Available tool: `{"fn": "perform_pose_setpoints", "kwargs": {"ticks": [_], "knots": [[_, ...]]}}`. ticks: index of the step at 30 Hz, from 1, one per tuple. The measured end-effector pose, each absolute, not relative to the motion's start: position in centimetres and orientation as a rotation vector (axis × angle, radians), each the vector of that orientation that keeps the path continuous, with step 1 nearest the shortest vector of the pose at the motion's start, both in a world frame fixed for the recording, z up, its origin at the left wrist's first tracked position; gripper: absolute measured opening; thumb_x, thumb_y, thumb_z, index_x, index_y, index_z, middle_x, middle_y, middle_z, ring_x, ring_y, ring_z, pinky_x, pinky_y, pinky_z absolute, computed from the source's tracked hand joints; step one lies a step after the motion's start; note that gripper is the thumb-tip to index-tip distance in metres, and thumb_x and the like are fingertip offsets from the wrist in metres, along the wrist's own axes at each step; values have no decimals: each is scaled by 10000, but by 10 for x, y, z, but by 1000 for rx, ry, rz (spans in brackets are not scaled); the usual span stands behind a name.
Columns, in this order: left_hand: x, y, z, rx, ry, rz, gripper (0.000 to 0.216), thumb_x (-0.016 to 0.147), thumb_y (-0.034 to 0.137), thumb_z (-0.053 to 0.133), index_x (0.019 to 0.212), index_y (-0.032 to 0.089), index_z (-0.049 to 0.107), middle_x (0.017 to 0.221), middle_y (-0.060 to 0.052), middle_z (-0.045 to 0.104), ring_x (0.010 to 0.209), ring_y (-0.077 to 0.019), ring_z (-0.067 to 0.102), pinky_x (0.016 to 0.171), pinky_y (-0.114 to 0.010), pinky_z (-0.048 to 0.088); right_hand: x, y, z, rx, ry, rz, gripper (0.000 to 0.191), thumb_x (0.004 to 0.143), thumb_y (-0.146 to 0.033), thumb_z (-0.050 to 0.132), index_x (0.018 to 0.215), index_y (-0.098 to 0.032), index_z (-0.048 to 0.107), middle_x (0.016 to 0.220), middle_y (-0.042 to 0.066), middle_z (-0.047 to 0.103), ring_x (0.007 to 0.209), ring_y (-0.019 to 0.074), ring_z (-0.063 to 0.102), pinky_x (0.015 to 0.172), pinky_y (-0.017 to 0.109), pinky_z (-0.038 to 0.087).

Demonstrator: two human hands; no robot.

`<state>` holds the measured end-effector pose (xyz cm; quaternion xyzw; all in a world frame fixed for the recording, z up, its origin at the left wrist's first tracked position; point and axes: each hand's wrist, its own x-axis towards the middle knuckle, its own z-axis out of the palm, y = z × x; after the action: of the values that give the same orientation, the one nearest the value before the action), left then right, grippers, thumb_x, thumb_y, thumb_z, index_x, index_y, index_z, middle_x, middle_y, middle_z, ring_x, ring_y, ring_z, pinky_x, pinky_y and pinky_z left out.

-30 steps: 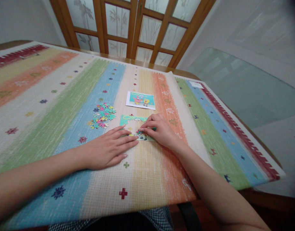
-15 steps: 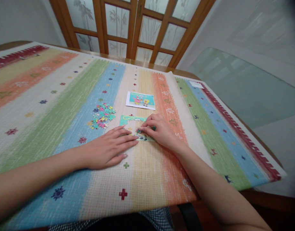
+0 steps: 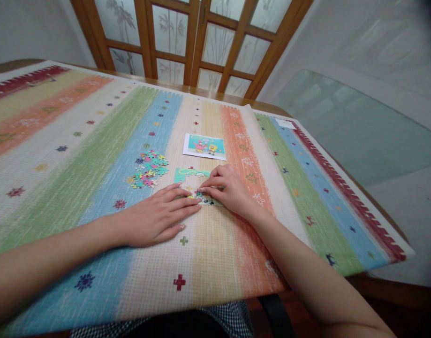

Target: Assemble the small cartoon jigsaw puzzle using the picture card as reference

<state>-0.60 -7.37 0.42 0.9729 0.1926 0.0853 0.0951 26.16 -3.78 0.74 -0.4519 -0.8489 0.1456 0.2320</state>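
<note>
A partly joined jigsaw puzzle lies on the striped tablecloth, with a gap in its middle and teal pieces along its far side. My left hand rests flat at its near left, fingers stretched out and fingertips over its lower edge. Over the right part, my right hand is closed in a pinch at the inner edge of the gap, on a small puzzle piece mostly covered by the fingertips. That hand also hides the puzzle's right side.
Left of the puzzle is a loose heap of puzzle pieces. Beyond it lies a printed cartoon picture. A white paper is near the table's far right edge. Wooden glazed doors stand behind the table.
My right hand has shifted slightly left, its pinched fingertips moving along the puzzle's inner edge. My left hand stays in place.
</note>
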Motion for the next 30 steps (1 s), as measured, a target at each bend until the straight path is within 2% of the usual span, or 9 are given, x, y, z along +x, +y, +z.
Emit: {"fn": "perform_pose_setpoints", "kwargs": {"ticks": [30], "knots": [[-6, -73, 3, 2884, 574, 269, 549, 1060, 404, 413, 1578, 238, 335, 1565, -43, 482, 1470, -254, 365, 1281, -465, 90, 266, -33, 12, -1153, -2425, 500, 105, 923, -313, 727, 985, -314, 812, 934, 38, 677, 972, 220, 555, 915, 393, 400]]}}
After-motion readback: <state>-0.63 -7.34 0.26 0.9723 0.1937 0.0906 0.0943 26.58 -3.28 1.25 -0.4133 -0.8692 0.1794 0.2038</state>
